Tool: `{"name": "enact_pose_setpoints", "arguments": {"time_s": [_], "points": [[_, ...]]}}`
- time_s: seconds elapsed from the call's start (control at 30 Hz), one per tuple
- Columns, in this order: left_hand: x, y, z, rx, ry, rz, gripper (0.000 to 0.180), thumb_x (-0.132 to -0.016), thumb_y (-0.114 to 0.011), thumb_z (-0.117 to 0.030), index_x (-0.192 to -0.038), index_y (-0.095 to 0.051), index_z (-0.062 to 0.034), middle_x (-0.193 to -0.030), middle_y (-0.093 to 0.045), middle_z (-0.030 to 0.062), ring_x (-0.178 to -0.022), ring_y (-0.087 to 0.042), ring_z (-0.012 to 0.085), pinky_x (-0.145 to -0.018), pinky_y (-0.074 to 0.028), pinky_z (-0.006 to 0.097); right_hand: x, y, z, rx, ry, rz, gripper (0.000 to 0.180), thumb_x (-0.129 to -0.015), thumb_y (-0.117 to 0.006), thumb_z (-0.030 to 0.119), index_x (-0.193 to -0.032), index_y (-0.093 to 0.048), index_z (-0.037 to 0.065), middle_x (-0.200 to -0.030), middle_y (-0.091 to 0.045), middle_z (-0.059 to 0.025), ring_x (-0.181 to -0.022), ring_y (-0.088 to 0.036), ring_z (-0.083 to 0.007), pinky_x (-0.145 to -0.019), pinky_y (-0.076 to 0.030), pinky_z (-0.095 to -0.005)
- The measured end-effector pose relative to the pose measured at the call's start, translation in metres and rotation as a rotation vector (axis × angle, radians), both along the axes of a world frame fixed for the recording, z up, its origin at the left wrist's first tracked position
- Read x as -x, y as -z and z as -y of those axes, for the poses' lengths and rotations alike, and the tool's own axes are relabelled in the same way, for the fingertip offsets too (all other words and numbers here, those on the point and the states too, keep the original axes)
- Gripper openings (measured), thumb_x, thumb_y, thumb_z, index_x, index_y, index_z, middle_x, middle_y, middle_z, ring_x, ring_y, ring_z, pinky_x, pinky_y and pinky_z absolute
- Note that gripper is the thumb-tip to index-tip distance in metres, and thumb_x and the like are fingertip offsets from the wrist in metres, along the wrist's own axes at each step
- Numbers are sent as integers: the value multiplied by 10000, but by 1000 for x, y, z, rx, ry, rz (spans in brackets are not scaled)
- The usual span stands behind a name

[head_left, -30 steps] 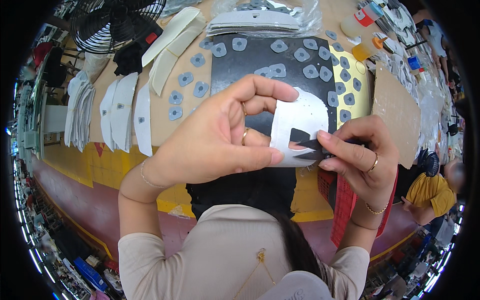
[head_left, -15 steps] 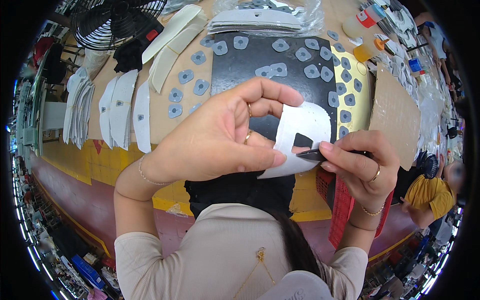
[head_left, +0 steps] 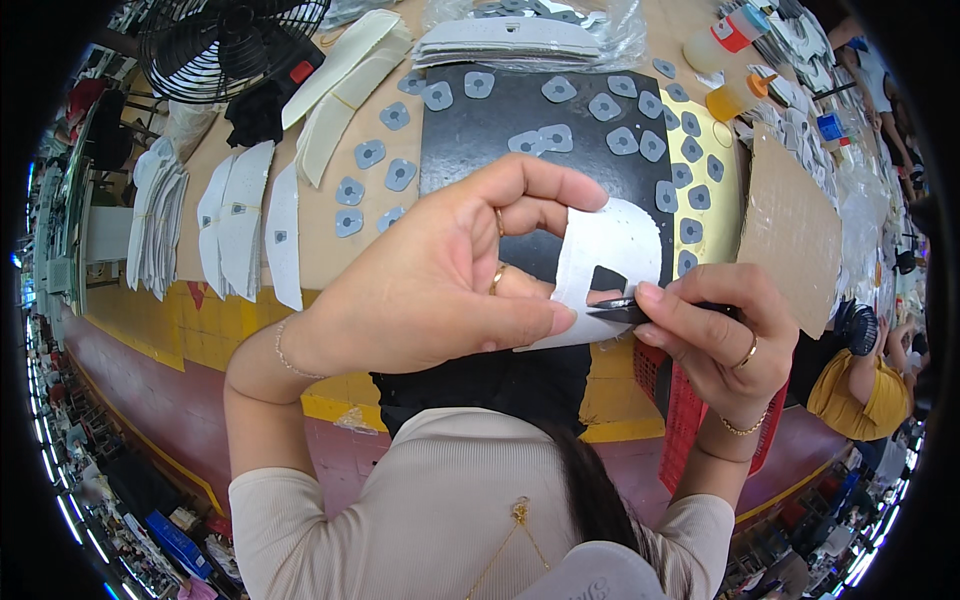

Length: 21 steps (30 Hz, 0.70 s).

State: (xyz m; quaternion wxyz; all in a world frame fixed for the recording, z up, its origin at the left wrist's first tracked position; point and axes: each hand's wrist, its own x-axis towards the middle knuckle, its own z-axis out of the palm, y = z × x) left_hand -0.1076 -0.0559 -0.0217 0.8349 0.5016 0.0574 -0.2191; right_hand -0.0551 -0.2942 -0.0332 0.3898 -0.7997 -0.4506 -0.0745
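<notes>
In the head view, the left hand [head_left: 440,290] is raised above the bench [head_left: 330,250] with its grip closed on a white cut piece [head_left: 610,255], thumb pressed along the piece's lower edge and fingers curled over the top. The piece is curved at its upper right and has a dark square opening near its lower middle. The right hand [head_left: 720,340] meets it from the right, its grip closed on a dark slim tool [head_left: 620,310] whose tip lies against the piece just below the opening; what kind of tool it is I cannot tell, since the fingers hide most of it. Both hands wear rings, and each wrist carries a thin bracelet.

Below the hands lies a black mat [head_left: 500,120] dotted with small grey-blue patches [head_left: 605,107], and more of these sit on the brown surface to its left. Further left, white curved pieces [head_left: 245,215] lie fanned in rows. A stack of grey pieces in clear plastic [head_left: 520,35] rests at the far edge, with a black fan [head_left: 225,45] at the upper left. A brown cardboard sheet [head_left: 790,230] lies to the right, near two squeeze bottles [head_left: 730,30].
</notes>
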Motion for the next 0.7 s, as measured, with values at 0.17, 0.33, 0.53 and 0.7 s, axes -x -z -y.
{"name": "enact_pose_setpoints", "arguments": {"time_s": [0.17,0.33,0.53,0.7], "points": [[1,1,3,-58,-3,-22,655,-772,-655,190,-1356,-403,36,-1298,-534,153,-871,-716,146,-608,-507,135,-5,3,1,-44,-34,48,354,-634,-837,77,-982,-779,108,-803,-608,-4,-650,-600,-143,-538,-481,-278],[0,0,4,-67,-4,0,654,-782,-651,184,-1364,-388,39,-1304,-520,156,-865,-715,142,-625,-519,141,-4,1,1,-26,-22,17,364,-628,-837,70,-985,-777,107,-805,-608,-6,-654,-597,-145,-541,-473,-279],[2,-1,4,-88,9,27,630,-805,-632,177,-1366,-380,42,-1304,-517,168,-925,-717,189,-687,-539,158,-2,4,4,1,-15,20,362,-618,-841,58,-972,-777,96,-830,-615,-16,-708,-603,-143,-587,-468,-270],[2,5,9,-20,-71,14,620,-821,-640,158,-1368,-373,37,-1239,-567,188,-1028,-697,277,-796,-559,217,-3,2,14,-165,4,-80,345,-628,-845,105,-966,-780,92,-842,-616,-21,-709,-603,-151,-598,-470,-263]]}}
